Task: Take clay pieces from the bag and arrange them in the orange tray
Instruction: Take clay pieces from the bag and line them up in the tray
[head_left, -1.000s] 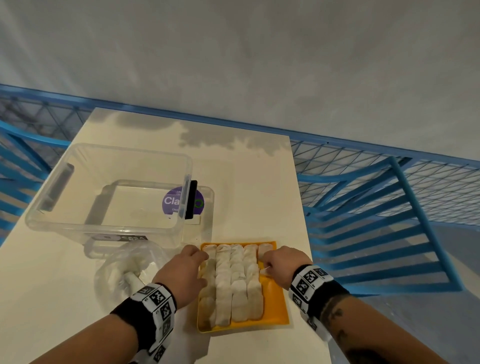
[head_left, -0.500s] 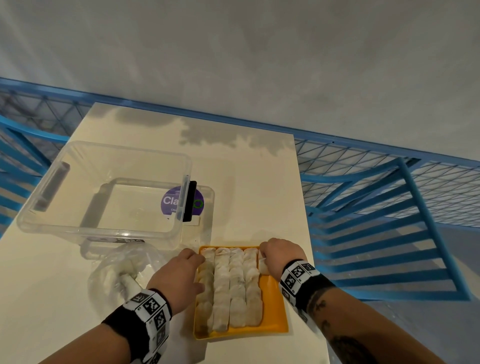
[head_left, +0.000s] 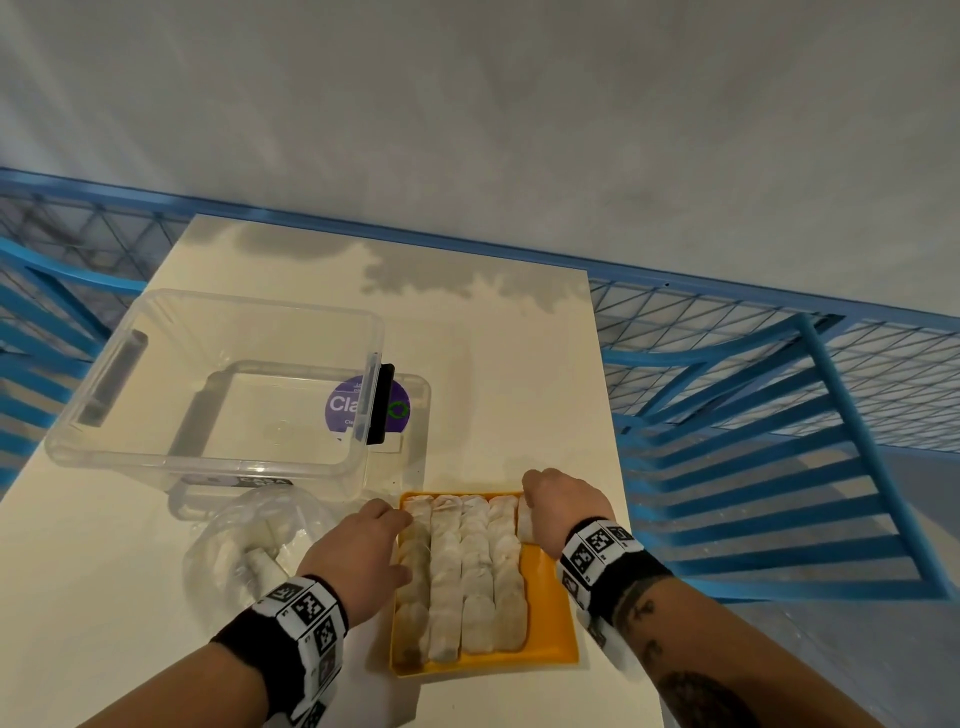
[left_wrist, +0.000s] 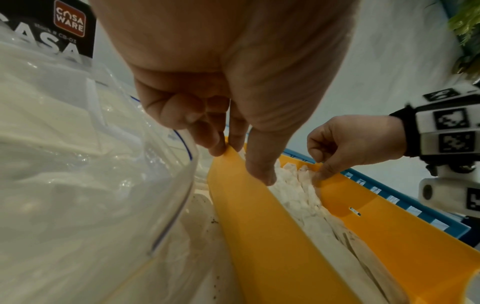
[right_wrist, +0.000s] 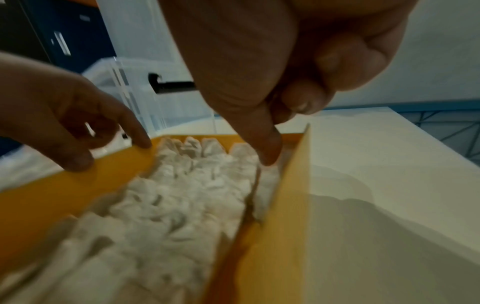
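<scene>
The orange tray (head_left: 545, 587) sits near the white table's (head_left: 493, 364) right edge, four rows of clay pieces (head_left: 462, 566) filling its left, bare room right. Left hand (head_left: 358, 556) pinches the tray's left rim; right hand (head_left: 563, 501) presses a thumb on one soft-looking, probably dentable piece (right_wrist: 267, 181) (other fingers curled). The bag (head_left: 254, 545) lies left.

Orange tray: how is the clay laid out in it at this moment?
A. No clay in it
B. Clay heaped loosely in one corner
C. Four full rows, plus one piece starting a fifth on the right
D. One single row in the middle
C: the head view shows four packed rows of clay pieces in the orange tray, with one piece at the far right under the right hand.
</scene>
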